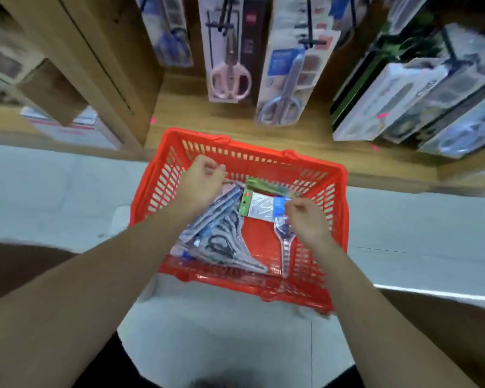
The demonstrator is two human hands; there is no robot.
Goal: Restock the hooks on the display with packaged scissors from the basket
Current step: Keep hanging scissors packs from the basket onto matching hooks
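Head-worn camera looks down, close over basket [252, 159].

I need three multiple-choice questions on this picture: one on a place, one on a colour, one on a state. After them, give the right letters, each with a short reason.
1. Where does the basket stand?
A. on a table
B. on the floor
C. on a hook

2. What colour is the basket?
A. blue
B. green
C. red

3. What is the right hand doing?
A. pinching a pack
B. lying flat and open
C. reaching up to a hook

Answers:
1 B, its base rests on the pale floor.
2 C, its slotted walls are red.
3 A, its fingers are curled on the white and blue pack inside the basket.
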